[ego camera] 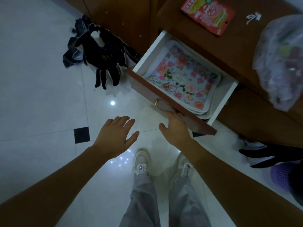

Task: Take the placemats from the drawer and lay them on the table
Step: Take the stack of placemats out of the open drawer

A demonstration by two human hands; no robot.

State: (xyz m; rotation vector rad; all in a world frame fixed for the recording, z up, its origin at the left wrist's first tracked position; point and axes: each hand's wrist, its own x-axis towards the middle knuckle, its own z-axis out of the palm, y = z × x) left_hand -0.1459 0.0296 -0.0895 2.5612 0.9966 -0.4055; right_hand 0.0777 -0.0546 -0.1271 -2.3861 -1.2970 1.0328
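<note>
A wooden drawer (172,102) with white inner walls stands pulled out from a brown cabinet. Inside lies a stack of floral placemats (182,77), pink roses on pale blue with white borders. My right hand (175,126) rests against the lower part of the drawer's reddish front panel, fingers tucked under its edge near a brass knob (157,102). My left hand (117,133) hovers open over the white floor, left of the drawer, holding nothing.
The brown cabinet top (246,51) carries a red packet (207,13) and a clear plastic bag (280,63). Dark clothing (101,58) lies on the tiled floor left of the drawer. A purple basket (285,176) and more dark cloth sit at right. My shoes stand below.
</note>
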